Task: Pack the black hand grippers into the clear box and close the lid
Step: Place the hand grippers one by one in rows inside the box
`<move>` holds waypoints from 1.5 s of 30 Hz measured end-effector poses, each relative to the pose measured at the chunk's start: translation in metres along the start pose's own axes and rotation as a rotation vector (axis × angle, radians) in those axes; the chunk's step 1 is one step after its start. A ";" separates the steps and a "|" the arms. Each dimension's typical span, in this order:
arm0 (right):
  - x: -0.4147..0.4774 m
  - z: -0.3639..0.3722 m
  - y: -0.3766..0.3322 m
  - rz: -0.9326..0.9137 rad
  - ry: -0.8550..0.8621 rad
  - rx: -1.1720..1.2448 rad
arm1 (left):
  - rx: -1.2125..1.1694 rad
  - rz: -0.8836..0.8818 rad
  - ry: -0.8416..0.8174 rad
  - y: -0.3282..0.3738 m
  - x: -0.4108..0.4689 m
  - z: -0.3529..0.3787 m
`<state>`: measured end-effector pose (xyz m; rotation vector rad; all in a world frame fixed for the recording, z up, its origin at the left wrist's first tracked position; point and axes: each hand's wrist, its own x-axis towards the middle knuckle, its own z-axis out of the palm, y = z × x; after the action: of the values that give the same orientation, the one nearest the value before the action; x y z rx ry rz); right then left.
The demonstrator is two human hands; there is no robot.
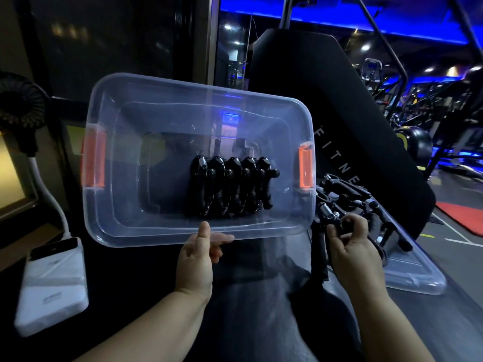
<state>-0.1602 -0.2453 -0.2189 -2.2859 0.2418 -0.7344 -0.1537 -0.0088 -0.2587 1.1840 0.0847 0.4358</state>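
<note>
While your left hand holds the clear box tilted, your right hand grabs a black hand gripper.
Your left thumb and fingers pinch the box's near rim. A row of five grippers sits inside. Your right fingers curl round one more, from the pile on the clear lid beside the box.

A dim indoor scene is showing in cool tones. Blue strips are glowing along the ceiling at upper right, and small white lamps are flaring into soft spots. A blue glint is reflecting off the box. The left wall is sitting in deep shadow. Wide-angle distortion is bending lines near the edges, and the white device at lower left is looking smeared.
</note>
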 end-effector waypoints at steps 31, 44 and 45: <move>-0.001 -0.062 -0.038 0.013 0.111 -0.061 | 0.019 0.004 -0.018 0.003 -0.001 -0.001; -0.006 -0.028 -0.078 -0.562 -0.381 -0.449 | 0.003 -0.039 -0.019 0.005 -0.002 -0.002; -0.005 -0.023 -0.076 -0.582 -0.373 -0.424 | 0.005 -0.038 -0.021 0.005 -0.002 -0.002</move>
<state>-0.1799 -0.2011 -0.1557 -2.8843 -0.5099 -0.5455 -0.1578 -0.0064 -0.2551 1.1897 0.0901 0.3899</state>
